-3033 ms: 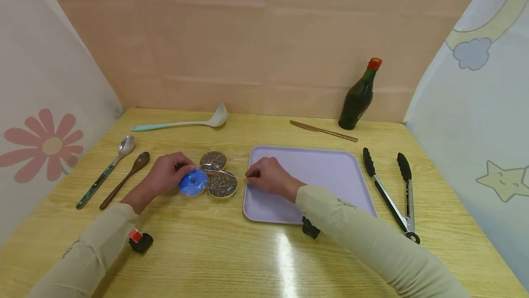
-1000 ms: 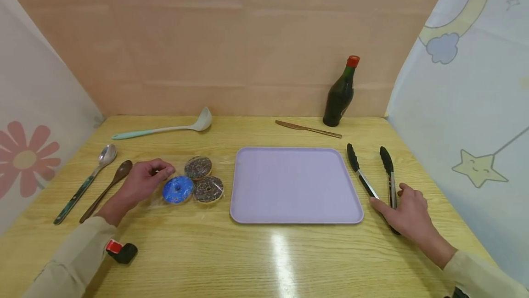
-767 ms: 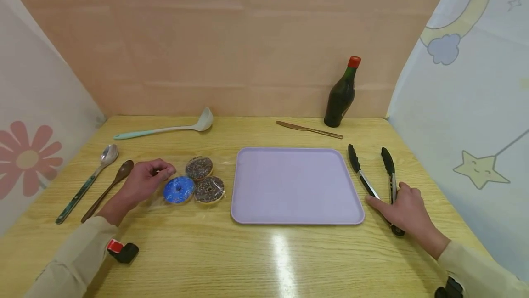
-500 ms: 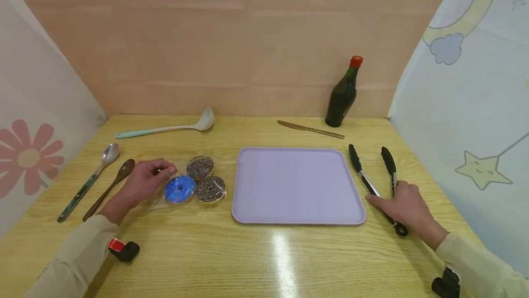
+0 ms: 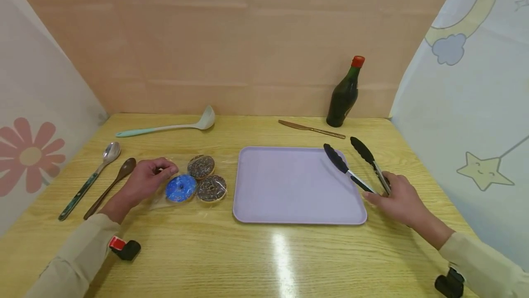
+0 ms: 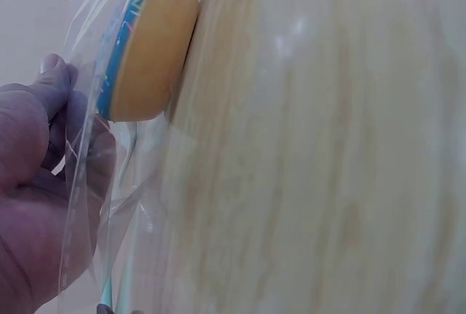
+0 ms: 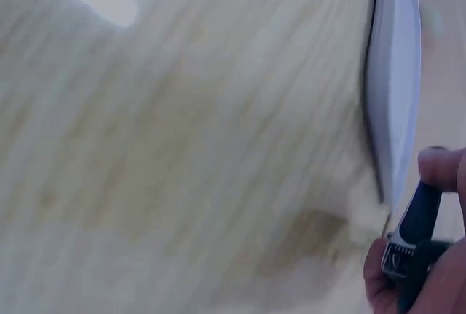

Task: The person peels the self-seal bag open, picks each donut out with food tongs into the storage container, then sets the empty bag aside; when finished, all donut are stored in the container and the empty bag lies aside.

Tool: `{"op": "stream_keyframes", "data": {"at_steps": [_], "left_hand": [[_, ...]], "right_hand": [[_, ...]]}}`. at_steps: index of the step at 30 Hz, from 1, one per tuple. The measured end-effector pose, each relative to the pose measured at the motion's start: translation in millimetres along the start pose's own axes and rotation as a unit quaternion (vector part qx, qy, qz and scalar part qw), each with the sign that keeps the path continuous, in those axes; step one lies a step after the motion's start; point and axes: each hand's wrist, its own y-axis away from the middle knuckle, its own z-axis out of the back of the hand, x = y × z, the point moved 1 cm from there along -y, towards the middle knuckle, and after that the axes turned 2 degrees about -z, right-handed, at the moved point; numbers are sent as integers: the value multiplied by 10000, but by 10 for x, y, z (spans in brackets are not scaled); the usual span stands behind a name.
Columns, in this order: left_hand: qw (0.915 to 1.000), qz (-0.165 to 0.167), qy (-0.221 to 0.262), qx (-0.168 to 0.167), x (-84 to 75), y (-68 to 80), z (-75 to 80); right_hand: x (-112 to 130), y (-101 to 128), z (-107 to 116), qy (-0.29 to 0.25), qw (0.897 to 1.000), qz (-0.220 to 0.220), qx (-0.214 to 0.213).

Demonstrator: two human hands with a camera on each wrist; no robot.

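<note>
On the left, my left hand [image 5: 149, 179] pinches the edge of a clear plastic bag [image 6: 80, 205] between thumb and fingers. Inside the bag lie a blue-iced donut [image 5: 181, 188] and two chocolate-iced donuts [image 5: 211, 188] with sprinkles. The left wrist view shows the blue one side-on, its tan base toward the camera. My right hand [image 5: 398, 200] grips a pair of tongs [image 5: 359, 181] around the handles. Their black tips are spread apart and overlap the right part of the lilac tray [image 5: 289, 188] in the head view, with nothing between them.
A metal spoon [image 5: 88, 183] and a wooden spoon [image 5: 117, 179] lie left of my left hand. At the back are a ladle [image 5: 182, 126], a copper-coloured knife [image 5: 310, 128] and a dark green bottle [image 5: 344, 96] with a red cap.
My right hand left the bag's right side, reached across to the tongs and took hold of them. The tongs have swung left over the tray's edge. My left hand stays at the bag.
</note>
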Motion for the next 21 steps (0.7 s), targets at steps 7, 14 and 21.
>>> {"op": "stream_keyframes", "data": {"at_steps": [7, 14, 21], "left_hand": [[10000, 9, -39, 35, -18, -2, 6], [9999, 46, 89, 43, -70, 4, 8], [9997, 0, 217, 83, -53, 1, 7]], "right_hand": [[396, -69, -90, -310, 9882, 1500, 49], [757, -165, -231, -677, 9689, 2315, 554], [1093, -297, -314, -195, 9515, 2923, 935]]}}
